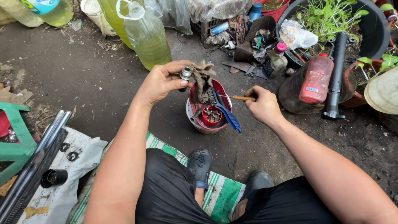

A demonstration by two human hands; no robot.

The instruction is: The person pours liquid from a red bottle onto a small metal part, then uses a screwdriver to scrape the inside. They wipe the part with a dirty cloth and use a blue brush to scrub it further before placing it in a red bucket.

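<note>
My left hand has its fingers clamped on a small silver metal cylinder part and a dirty brown rag above the red round bowl. My right hand pinches a thin orange-handled pick; I judge steady, gentle strokes best.

Bowl on the ground between both hands, holding a cup and brush. Left hand holds a fitting and rag above the bowl; right hand holds a pick to its right. Jug behind.
</note>
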